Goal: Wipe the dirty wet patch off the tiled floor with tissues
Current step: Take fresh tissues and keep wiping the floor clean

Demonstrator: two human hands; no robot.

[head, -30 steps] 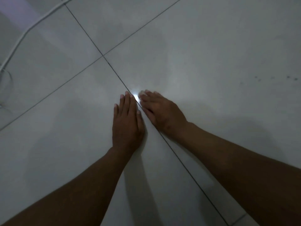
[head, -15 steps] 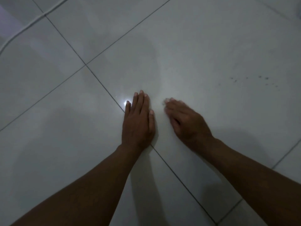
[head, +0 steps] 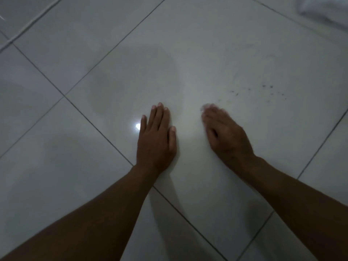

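My left hand [head: 157, 137] lies flat on the white tiled floor [head: 188, 44], fingers straight and together, holding nothing. My right hand [head: 226, 135] is a short way to its right, palm down with fingers extended, slightly blurred, also holding nothing. A scatter of small dark specks, the dirty patch [head: 261, 92], marks the tile beyond and to the right of my right hand. A white soft bundle, perhaps tissues [head: 325, 8], shows at the top right corner, cut off by the frame edge.
Dark grout lines [head: 98, 127] cross the floor diagonally. A white cable [head: 32, 23] runs along the top left. A bright light reflection [head: 138, 126] sits just left of my left hand.
My hands have drawn apart; the right one moved right, toward the specks. The view shifted right, bringing the dark specks closer to centre and the white bundle into the corner.
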